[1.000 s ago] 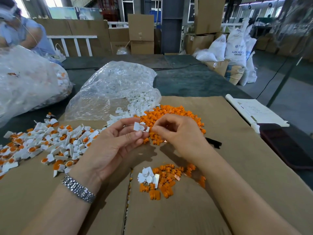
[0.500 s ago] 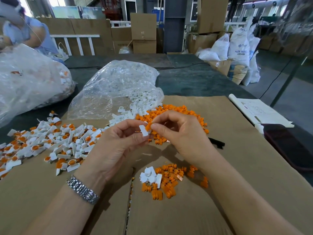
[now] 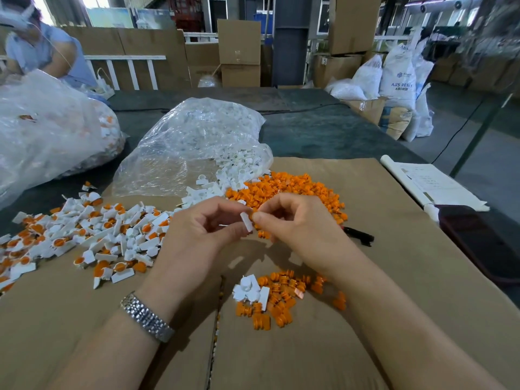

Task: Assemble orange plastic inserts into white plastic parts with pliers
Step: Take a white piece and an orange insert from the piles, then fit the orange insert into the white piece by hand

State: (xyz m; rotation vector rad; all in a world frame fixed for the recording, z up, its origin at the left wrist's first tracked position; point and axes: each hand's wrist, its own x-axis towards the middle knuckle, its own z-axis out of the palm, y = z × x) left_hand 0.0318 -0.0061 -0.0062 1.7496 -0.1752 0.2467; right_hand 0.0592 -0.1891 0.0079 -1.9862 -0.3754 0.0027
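Left hand (image 3: pixel 202 235) pinches a white part (image 3: pixel 247 222) above the cardboard (image 3: pixel 394 277); right hand (image 3: pixel 295 223) pinches an orange insert (image 3: pixel 255 216) against it; big orange pile (image 3: pixel 287 190) just behind; finished pieces (image 3: pixel 92 235) heaped left; pliers (image 3: pixel 358 237) lie right of the hands.

1. Dark green table (image 3: pixel 323 130) – brown cardboard sheet (image 3: pixel 408 277) covers its near part.
2. On the cardboard: big pile of orange inserts (image 3: pixel 284 190) mid-sheet, finished white-and-orange pieces (image 3: pixel 92 235) toward the left edge, small mixed heap (image 3: pixel 273 294) near the front.
3. Clear bags (image 3: pixel 197 142) farther back, black pliers (image 3: pixel 360 237) just right of the orange pile, papers (image 3: pixel 433 184) at the right edge.
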